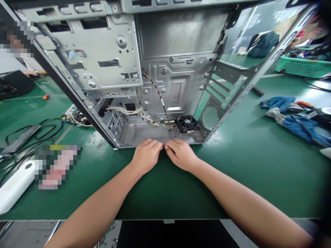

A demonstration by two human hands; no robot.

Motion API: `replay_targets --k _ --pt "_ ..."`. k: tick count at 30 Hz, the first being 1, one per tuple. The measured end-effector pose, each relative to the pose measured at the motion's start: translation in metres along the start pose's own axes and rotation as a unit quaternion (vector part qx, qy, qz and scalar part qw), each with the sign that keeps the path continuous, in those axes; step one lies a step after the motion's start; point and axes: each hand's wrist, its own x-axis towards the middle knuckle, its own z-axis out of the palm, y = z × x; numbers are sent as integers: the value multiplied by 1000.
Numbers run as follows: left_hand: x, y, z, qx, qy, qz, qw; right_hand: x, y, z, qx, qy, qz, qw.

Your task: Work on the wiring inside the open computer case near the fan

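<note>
An open metal computer case [178, 79] stands on the green mat [253, 162], its open side facing me. Inside lie a black cooling fan [188, 123], a small green circuit board [165, 121], a bundle of white cables [129, 111] and a multicoloured wire [158, 94]. My left hand [146, 155] and my right hand [181, 154] rest side by side at the case's lower front edge. Both have their fingers curled and their tips meet in a pinch at the middle. Whatever they pinch is hidden.
Black cables [33, 132] and a white device [15, 186] lie at the left. Blue cloth [294, 117] lies at the right, with a green basket [302, 65] behind it. Another person's arm [33, 72] shows at the far left.
</note>
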Motion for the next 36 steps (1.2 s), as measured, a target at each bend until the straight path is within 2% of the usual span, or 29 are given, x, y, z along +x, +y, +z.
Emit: replay_targets --k 9,25,36 --pt "2 0 0 -31 32 22 999 1 -2 -2 0 -4 2 1000" --pt "2 -1 -2 7 4 22 1000 -1 0 2 -4 -4 7 1000" --pt "1 0 0 -27 23 14 999 -1 -1 1 -1 -3 7 1000"
